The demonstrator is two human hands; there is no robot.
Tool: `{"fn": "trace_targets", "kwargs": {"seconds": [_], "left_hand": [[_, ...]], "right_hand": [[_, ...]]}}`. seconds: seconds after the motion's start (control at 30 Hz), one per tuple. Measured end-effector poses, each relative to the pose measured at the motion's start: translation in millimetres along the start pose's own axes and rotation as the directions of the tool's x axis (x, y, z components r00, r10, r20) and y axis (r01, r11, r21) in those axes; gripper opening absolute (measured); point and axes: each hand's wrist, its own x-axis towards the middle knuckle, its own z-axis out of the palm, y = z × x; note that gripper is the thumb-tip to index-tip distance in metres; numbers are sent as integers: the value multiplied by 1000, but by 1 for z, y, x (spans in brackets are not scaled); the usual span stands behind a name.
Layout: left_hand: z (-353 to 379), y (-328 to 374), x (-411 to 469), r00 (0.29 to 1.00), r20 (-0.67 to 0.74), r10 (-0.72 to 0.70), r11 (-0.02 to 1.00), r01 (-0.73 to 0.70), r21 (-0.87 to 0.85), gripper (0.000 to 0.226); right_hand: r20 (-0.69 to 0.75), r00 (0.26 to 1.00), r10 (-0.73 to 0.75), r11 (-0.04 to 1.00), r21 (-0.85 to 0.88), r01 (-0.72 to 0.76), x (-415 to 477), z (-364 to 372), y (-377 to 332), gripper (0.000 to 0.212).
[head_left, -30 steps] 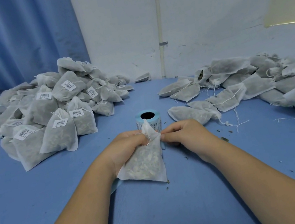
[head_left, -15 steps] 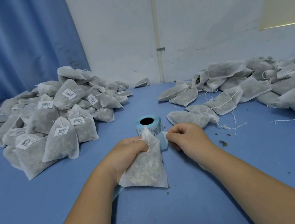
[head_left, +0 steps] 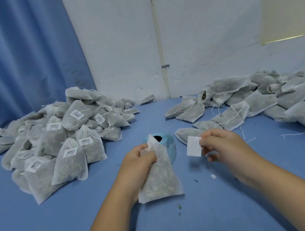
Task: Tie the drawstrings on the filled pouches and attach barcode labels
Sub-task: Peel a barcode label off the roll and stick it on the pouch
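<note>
Pinched between the fingertips (head_left: 204,140) of the right hand (head_left: 226,144): one white label (head_left: 193,146), held clear of the table (head_left: 224,214). Gripped in the curled left hand (head_left: 136,161): the neck of one filled pouch (head_left: 159,180), hanging down to the table. Labelling step, by the look of it (drawstring hidden in the fist). Next: pressing the label flat onto the pouch face. Behind, one label roll (head_left: 171,148). Beyond, a labelled heap (head_left: 55,143) to the left and an unlabelled heap (head_left: 266,100) to the right, both uncountable.

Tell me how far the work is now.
Done: the labelled pile on the left. In hand: the left hand grips one pouch at its neck, the right hand pinches a label. Left: sticking it, then the unlabelled pile on the right, strings loose.
</note>
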Motion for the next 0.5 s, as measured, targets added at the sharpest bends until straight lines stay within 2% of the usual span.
{"fn": "trace_targets", "kwargs": {"seconds": [0.13, 0.23, 0.37, 0.5], "left_hand": [[19, 5, -10, 995, -17, 99, 995, -98, 29, 29], [35, 4, -16, 989, 35, 145, 985, -147, 86, 22], [46, 4, -22, 984, 62, 164, 984, -168, 64, 30], [49, 2, -23, 980, 80, 183, 981, -188, 53, 35]], "right_hand": [[278, 959, -61, 974, 225, -3, -24, -4, -16, 11], [369, 924, -98, 957, 289, -14, -31, 1, -23, 10], [331, 936, -116, 971, 236, 37, -32, 6, -20, 27], [249, 962, -116, 954, 296, 39, -30, 4, -19, 14]]}}
